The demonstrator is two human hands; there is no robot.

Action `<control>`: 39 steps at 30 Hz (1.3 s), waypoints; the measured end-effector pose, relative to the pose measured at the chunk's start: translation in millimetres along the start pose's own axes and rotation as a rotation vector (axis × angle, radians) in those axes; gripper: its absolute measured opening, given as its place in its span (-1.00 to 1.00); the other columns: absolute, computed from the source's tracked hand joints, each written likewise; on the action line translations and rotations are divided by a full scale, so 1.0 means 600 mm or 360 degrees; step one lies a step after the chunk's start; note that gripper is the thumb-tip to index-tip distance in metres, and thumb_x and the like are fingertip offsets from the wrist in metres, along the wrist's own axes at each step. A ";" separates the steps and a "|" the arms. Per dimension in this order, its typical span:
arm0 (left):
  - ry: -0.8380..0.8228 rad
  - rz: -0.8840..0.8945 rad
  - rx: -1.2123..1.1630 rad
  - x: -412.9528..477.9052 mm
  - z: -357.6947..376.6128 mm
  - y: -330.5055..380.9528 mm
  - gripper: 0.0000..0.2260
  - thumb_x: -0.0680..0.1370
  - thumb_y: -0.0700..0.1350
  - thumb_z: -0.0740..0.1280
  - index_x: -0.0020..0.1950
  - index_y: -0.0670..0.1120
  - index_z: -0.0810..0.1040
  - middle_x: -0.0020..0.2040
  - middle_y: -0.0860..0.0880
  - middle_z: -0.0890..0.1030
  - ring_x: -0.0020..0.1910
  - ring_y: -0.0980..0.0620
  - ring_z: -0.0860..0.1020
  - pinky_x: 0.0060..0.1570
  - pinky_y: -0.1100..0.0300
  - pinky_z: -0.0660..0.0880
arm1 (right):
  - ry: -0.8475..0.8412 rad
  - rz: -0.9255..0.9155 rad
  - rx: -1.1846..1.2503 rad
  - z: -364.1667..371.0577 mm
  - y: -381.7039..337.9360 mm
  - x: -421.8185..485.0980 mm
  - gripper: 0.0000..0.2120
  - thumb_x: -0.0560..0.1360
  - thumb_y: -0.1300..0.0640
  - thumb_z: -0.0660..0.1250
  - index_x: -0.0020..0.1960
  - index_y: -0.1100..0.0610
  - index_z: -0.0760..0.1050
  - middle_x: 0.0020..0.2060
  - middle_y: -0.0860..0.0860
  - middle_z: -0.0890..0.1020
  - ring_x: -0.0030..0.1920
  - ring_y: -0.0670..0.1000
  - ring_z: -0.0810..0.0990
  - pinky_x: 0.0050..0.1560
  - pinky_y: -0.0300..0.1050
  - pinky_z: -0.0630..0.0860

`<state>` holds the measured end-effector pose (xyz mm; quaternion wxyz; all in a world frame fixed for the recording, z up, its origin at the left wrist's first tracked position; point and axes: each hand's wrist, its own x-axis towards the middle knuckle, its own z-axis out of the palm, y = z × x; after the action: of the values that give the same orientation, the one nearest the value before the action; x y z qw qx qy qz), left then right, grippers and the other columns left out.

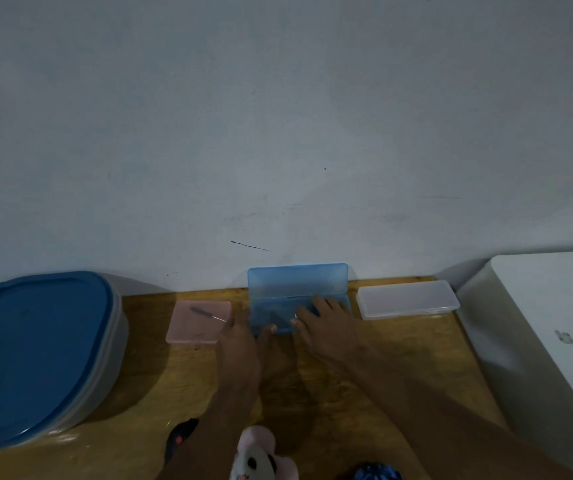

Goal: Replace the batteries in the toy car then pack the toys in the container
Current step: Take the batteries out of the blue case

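Table: a wooden table is seen from above, set against a pale wall.
Container: a large container with a blue lid is placed at the left edge of the table. The lid is closed on it.
Blue case: a blue case is found in the middle, at the far edge. It is opened, and its lid is stood upright against the wall.
Pink case: a flat pink case is laid just beside the blue case, on its left. A small thin tool is laid on top of it.
Clear case: a closed clear case is laid to the right of the blue case, a little apart.
White box: a white box is seen at the right side of the table.
Left hand: the left hand is put at the front left corner of the blue case, and the front wall is touched by the thumb. If the fingers are curled round the corner cannot be told.
Right hand: the right hand is reached into the tray of the blue case, with the fingers placed inside it. If something is pinched there cannot be told, because the picture is dim.
Toys: a pink and white plush toy is seen at the near edge, between the two arms. A dark toy with a red spot is partly hidden by the left arm. A blue patterned thing is cut by the bottom edge; what it is cannot be told.
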<state>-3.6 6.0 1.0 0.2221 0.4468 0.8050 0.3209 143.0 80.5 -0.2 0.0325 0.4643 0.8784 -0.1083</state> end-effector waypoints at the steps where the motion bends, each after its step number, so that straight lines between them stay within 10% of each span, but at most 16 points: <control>1: -0.0002 0.0003 0.0003 0.000 0.001 0.000 -0.66 0.52 -0.03 0.41 0.24 -0.12 0.50 0.10 -0.09 0.62 0.05 -0.05 0.60 -0.15 0.29 0.47 | -0.0007 -0.0001 -0.0004 0.000 0.002 -0.001 -0.50 0.57 -0.17 -0.19 0.24 0.02 0.37 0.26 0.11 0.41 0.22 0.14 0.42 0.23 0.09 0.38; 18: 0.0032 0.0003 -0.0004 0.005 0.009 -0.016 -0.67 0.51 0.03 0.40 0.21 -0.09 0.51 0.06 -0.06 0.62 0.01 -0.02 0.60 -0.10 0.21 0.54 | 0.0245 0.0036 -0.0056 0.032 0.001 0.001 -0.53 0.57 -0.23 -0.11 0.14 0.05 0.40 0.10 0.05 0.51 0.04 0.10 0.52 -0.01 0.02 0.50; 22: 0.0024 0.0004 -0.0023 0.008 0.007 -0.016 -0.67 0.51 0.02 0.40 0.23 -0.06 0.52 0.05 -0.03 0.63 0.00 0.01 0.60 -0.08 0.19 0.57 | 0.0368 0.0040 -0.0109 0.038 -0.003 0.002 -0.58 0.55 -0.21 0.01 -0.04 0.06 0.50 -0.14 0.00 0.59 -0.22 0.02 0.61 -0.41 -0.14 0.49; 30: 0.0041 -0.0040 -0.0048 0.009 0.008 -0.016 -0.68 0.49 0.00 0.44 0.19 -0.06 0.54 0.05 -0.01 0.64 0.00 0.04 0.61 -0.11 0.26 0.54 | 0.0467 0.0135 0.0184 0.026 -0.004 0.018 -0.53 0.55 -0.22 -0.04 -0.09 0.05 0.52 -0.15 -0.02 0.64 -0.16 0.01 0.62 -0.25 -0.11 0.52; 39: 0.0038 -0.0067 -0.0079 0.006 0.001 -0.007 -0.63 0.48 -0.04 0.45 0.25 -0.09 0.52 0.10 -0.07 0.65 0.04 -0.02 0.62 -0.04 0.13 0.62 | 0.0750 -0.0146 -0.0028 0.015 0.021 0.026 -0.51 0.46 -0.31 0.07 -0.28 0.07 0.49 -0.43 0.00 0.61 -0.47 0.03 0.59 -0.52 -0.18 0.44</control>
<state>-7.3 7.6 -2.5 0.2302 0.4203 0.8086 0.3414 144.3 97.8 -13.6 -0.1744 0.4360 0.8828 0.0094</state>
